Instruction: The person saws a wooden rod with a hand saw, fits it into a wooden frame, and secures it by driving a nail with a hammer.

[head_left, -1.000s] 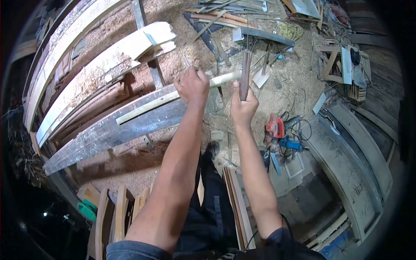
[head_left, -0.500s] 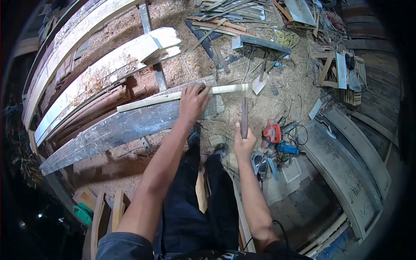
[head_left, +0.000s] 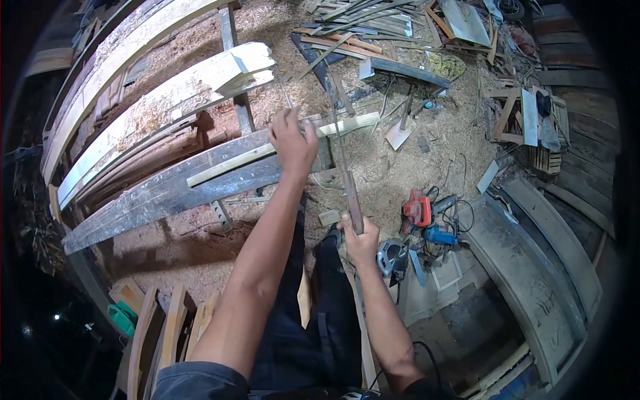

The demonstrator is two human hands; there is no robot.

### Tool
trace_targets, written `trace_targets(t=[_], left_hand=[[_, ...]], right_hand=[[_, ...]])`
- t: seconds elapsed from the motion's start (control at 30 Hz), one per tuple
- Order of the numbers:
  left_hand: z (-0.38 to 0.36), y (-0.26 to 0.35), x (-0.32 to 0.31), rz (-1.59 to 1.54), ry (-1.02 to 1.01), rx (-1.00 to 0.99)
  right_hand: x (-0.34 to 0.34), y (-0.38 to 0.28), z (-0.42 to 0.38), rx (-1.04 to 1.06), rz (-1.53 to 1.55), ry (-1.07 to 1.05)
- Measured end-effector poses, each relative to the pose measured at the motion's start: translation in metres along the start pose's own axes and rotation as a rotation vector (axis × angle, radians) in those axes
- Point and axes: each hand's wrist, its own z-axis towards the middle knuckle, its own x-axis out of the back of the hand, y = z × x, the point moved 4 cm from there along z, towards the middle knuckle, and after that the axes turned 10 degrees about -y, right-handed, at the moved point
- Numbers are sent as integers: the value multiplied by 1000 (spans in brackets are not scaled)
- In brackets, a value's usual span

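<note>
Workshop floor (head_left: 427, 153) lay deep in sawdust and offcuts. A long dark beam (head_left: 173, 193) ran across on a metal stand (head_left: 240, 113), with paler planks (head_left: 167, 93) stacked beyond it.

On top of the beam lay a pale wooden strip (head_left: 233, 162), long and slightly bowed, its far end (head_left: 353, 122) overhanging the beam toward the floor litter. Judged light and stiff along its length but whippy where unsupported; dry, dusty surface, so not slippery. It would want holding down close to the beam's end, near where it overhangs, rather than out at the free tip.

Left hand (head_left: 292, 139) was out at full arm's reach, wrist bent down, palm on the strip near the beam's end. Fingers were loosely curled over it, thumb spread to the side: pressing, not pinching.

Right hand (head_left: 360, 241) was drawn back close to the body, elbow bent, wrapped in a fist about the handle of a narrow hand saw (head_left: 351, 200). The blade rose up and away toward the strip; whether its tip touched the wood could not be told. The thin blade was judged flexible and apt to buckle if pushed off line.

Power tools (head_left: 420, 210), red and blue, sat on the floor just right of the right hand, cords tangled.
</note>
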Motion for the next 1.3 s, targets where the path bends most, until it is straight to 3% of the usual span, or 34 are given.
trace_targets(t=[0.1,0.23,0.3,0.53,0.8,1.3], left_hand=[[17,-22,-21,79,185,424],[22,-11,-28,332,154,512],[24,-5,-25,358,-124,584],[25,-7,-30,395,-128,604],[26,-6,-28,370,-117,590],[26,-7,-30,375,-74,586]], right_hand=[[6,6,5,-16,-55,-30],[7,26,13,-93,-36,-54],[8,20,15,-58,21,-36],[10,1,19,-91,-86,-117],[-1,4,11,-115,72,-114],[1,7,8,-123,44,-102]])
